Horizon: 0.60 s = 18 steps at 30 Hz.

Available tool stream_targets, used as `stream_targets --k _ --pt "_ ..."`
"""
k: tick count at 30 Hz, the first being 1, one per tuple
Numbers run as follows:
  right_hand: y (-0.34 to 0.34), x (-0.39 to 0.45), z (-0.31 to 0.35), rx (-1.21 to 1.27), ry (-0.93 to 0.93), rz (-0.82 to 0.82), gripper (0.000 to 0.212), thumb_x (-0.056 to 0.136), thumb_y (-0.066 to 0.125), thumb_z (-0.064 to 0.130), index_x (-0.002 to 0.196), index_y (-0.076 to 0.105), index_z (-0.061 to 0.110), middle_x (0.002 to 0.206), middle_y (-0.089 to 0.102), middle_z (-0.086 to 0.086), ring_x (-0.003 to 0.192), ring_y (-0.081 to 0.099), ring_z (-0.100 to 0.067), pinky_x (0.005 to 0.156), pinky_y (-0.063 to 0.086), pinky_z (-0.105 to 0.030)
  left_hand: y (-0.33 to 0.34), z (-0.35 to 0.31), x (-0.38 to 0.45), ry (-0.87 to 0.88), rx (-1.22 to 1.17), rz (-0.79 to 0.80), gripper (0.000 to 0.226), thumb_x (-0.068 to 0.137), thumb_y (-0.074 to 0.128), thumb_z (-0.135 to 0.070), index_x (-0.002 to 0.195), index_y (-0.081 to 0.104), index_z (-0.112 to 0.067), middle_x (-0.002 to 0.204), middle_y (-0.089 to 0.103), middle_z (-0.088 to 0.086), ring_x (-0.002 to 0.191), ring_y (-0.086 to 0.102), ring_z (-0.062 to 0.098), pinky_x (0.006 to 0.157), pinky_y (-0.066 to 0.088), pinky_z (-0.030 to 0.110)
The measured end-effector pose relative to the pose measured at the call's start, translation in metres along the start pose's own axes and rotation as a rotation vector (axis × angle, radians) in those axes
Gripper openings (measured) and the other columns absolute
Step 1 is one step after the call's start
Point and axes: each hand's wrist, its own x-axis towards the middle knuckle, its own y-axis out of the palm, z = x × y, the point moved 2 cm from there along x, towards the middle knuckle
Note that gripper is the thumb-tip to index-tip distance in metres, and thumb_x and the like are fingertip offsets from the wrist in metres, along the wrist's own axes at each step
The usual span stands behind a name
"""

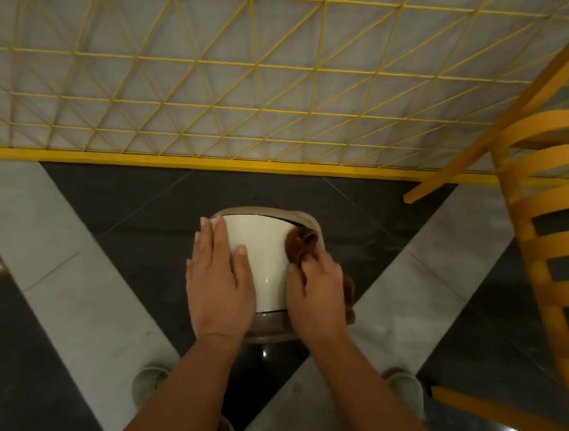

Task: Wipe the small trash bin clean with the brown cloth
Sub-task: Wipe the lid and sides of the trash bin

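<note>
Currently mid-wipe, judging by the layout; small trash bin (265, 265) sits on the floor (75, 266) between the person's feet and a yellow lattice screen (220, 72), tipped or laid so its cream side wall faces up at the camera; hard to tell which end is the rim. Left hand (220, 282) lies flat and open on the left of the wall, fingers spread, bracing the bin, gripping nothing. Right hand (319, 297) is clenched around the brown cloth (303, 242), pressing it against the bin's right side; a bunch of cloth sticks out past the fingertips toward the far edge, more hangs out below the palm.

Progress: the visible cream face looks clean and glossy, with one small highlight and no obvious smears; right flank is under the cloth now. Left flank, underside, the darker band at the near end and the interior are hidden, so their state is unknown; likely still to do.

Bin looks like smooth hard plastic, cream body with brownish trim at both ends. Orange slatted chair (549, 238) stands well apart on the right.
</note>
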Motion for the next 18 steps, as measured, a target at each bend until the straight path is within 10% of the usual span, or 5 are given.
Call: stream_targets --k 6,18 --pt "-0.004 -0.058 -0.002 -0.072 -0.282 0.092 0.046 0.085 0.061 0.011 0.129 0.060 0.025 0.129 0.058 -0.002 0.118 0.052 -0.021 0.106 0.035 -0.031 -0.012 0.010 0.030 0.172 0.122 0.152 0.069 0.093 0.025 -0.062 0.154 0.015 -0.031 0.163 0.009 -0.004 0.149 0.010 0.016 0.119 0.008 0.047" --pt "0.007 -0.050 -0.021 -0.031 0.011 0.126 0.039 0.098 0.047 0.017 0.136 0.053 0.022 0.136 0.050 0.000 0.117 0.045 -0.013 0.106 0.035 -0.023 -0.027 0.012 0.027 0.183 0.274 0.074 0.058 0.096 0.035 -0.052 0.149 0.028 -0.031 0.142 0.040 0.007 0.126 0.042 0.029 0.105 0.032 0.047"
